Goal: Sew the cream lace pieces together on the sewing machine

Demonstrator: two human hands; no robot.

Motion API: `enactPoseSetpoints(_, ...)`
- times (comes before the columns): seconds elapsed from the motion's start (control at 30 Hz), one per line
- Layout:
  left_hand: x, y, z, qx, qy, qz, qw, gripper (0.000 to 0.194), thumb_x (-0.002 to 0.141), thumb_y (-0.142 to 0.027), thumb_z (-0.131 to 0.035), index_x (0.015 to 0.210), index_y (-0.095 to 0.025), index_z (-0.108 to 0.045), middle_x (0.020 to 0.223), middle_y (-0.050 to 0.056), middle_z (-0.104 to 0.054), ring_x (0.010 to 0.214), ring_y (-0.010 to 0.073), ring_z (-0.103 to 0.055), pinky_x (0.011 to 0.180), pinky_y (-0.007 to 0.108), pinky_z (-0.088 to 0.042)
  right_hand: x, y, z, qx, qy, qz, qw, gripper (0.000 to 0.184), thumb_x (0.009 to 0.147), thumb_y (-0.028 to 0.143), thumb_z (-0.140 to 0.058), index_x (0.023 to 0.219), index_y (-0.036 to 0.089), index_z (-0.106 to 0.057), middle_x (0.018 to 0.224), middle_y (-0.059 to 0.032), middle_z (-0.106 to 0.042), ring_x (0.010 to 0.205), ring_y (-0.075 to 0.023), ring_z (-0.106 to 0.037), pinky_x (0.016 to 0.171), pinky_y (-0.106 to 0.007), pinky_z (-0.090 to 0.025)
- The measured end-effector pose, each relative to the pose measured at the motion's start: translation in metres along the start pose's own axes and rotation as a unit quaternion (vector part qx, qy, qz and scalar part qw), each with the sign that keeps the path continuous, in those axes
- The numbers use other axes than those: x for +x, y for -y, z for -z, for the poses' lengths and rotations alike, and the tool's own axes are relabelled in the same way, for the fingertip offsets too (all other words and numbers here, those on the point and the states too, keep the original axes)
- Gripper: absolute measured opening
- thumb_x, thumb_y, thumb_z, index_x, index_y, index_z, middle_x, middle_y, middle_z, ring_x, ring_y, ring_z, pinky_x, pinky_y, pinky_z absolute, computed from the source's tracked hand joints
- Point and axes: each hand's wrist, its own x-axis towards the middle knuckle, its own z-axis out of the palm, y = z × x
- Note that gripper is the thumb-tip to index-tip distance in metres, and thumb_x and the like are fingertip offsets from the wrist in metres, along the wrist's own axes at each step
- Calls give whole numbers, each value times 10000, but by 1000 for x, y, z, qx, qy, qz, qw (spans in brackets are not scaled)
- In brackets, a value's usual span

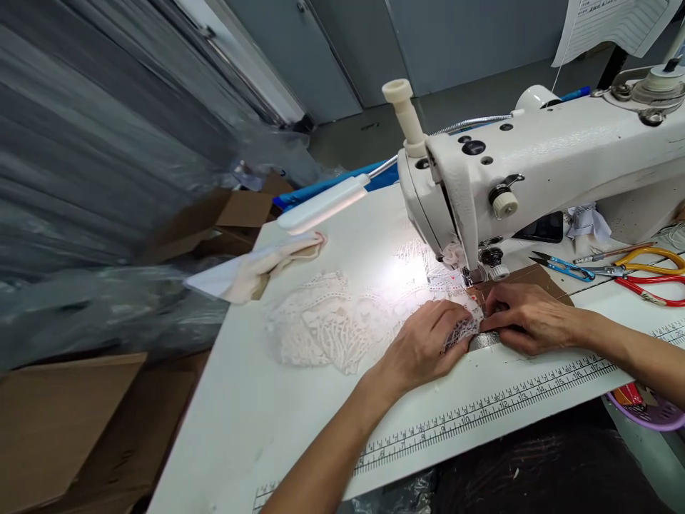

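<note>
White lace fabric (337, 325) lies bunched on the sewing table (230, 407) and runs right to the needle area of the sewing machine (551, 157). My left hand (428, 335) rests on the lace just in front of the presser foot (471, 277), its fingers bent over a gathered piece. Close to its right, my right hand (521, 318) pinches the edge of the same lace between thumb and finger. Under the right hand sits a brown plate (551, 284). The fingertips partly hide the lace edge.
Blue-handled snips (567, 267), yellow-handled scissors (650, 258) and a red-handled tool (656, 291) lie at the right. A lamp (324, 205) lights the work. Folded cloth (267, 268) hangs over the left edge, near cardboard boxes (64, 421). A purple basket (656, 415) sits below.
</note>
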Motion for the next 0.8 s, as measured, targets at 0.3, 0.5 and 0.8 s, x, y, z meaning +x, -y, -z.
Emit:
enactPoseSetpoints(0.3,3,1,-4,34,-25,-40,998,121,886,-78,-509,924,-151,-598,911,69,-714,755,172,-647,627,336,-530,1,-2,-1,3,-15,13,1000,305,873,172,-505,1048,219,-750,989,-87,-633,924,-196,-576,806,-336,-481)
enactPoseSetpoints(0.5,4,0,-2,52,-21,-56,997,111,879,-57,-518,908,-135,-592,925,78,-726,788,184,-673,688,353,-566,0,-1,-1,1,-6,2,1000,313,877,187,-512,1078,239,-746,992,-81,-629,929,-190,-569,813,-331,-469)
enactPoseSetpoints(0.8,3,1,-5,38,-30,-65,997,131,889,-56,-511,964,-134,-585,938,85,-724,816,186,-677,697,350,-584,2,0,-1,10,-1,-9,1000,303,876,187,-506,1048,233,-751,993,-73,-629,940,-177,-567,832,-313,-460)
